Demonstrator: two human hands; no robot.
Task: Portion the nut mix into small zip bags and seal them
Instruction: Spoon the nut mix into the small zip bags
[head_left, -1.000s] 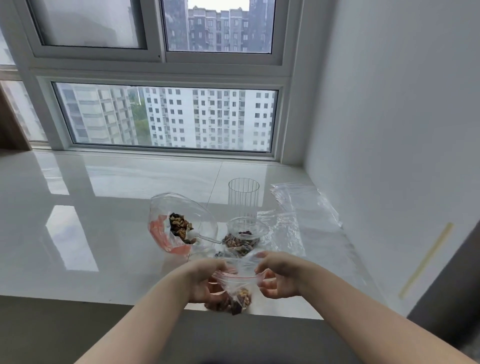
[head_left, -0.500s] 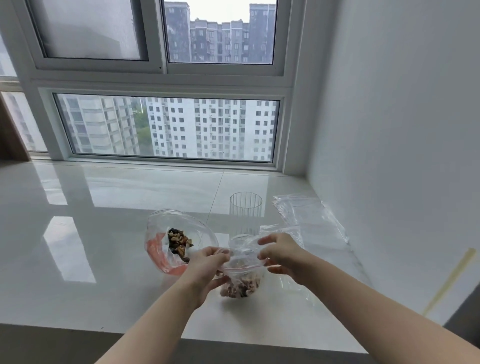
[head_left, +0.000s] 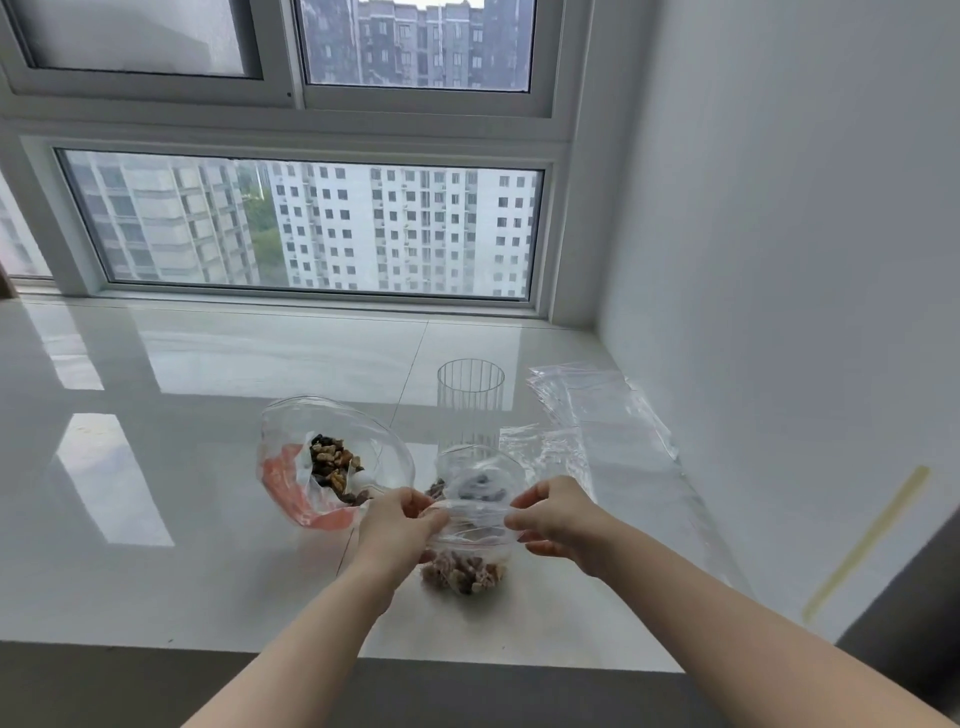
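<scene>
Right of big nut bag (head_left: 332, 462) | small zip bag (head_left: 467, 545) now lowered onto table (head_left: 156, 519) | left hand (head_left: 400, 525), right hand (head_left: 556, 519) pinching top shut | sealing nearly done

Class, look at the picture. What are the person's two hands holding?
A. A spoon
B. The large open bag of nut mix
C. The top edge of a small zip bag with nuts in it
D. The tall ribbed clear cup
C: the left hand and right hand each pinch an end of the small zip bag, whose nuts sit at its bottom.
</scene>
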